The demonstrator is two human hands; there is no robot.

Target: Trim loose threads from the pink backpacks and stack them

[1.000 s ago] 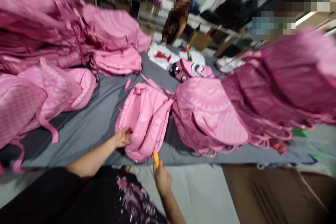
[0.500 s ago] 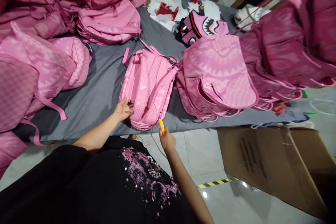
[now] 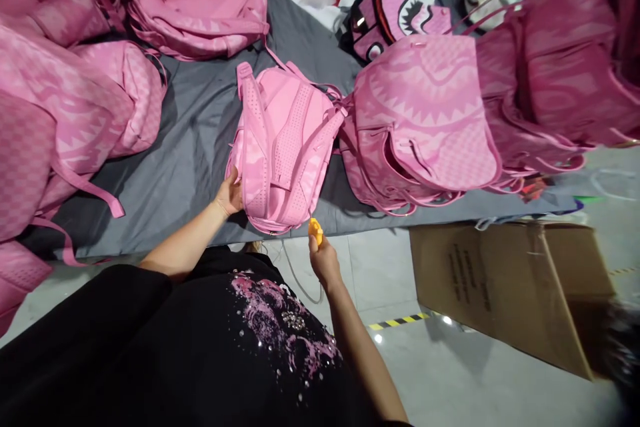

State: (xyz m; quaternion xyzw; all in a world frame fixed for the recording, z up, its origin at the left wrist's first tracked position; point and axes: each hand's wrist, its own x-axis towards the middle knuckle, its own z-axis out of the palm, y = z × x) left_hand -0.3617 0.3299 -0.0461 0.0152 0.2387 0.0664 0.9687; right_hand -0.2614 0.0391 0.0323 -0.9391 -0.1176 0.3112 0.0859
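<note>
Overall, the grey-covered table [image 3: 197, 123] runs across the view. Left: a heap of pink backpacks [image 3: 90, 110], overlapping. Right: a row of pink backpacks [image 3: 425, 103]; the nearest one's front pocket gapes, its interior too dark to read. Below the table edge, at right: a cardboard box [image 3: 463, 287], one end uncovered, inside shaded, contents cannot be made out. Between heap and row, at the near table edge: a single backpack [image 3: 287, 140], straps and back panel up, contents hidden. Beyond the row: a shark-mouth patterned bag [image 3: 395, 13], contents likewise hidden. Left hand [image 3: 231, 193]: at the single backpack's left side, fingers partly hidden; cannot tell whether they grip. Right hand [image 3: 326, 259]: fingers curled closed round a yellow-handled tool [image 3: 315, 231], its thin tip near that backpack's lower right corner, contact unclear.
</note>
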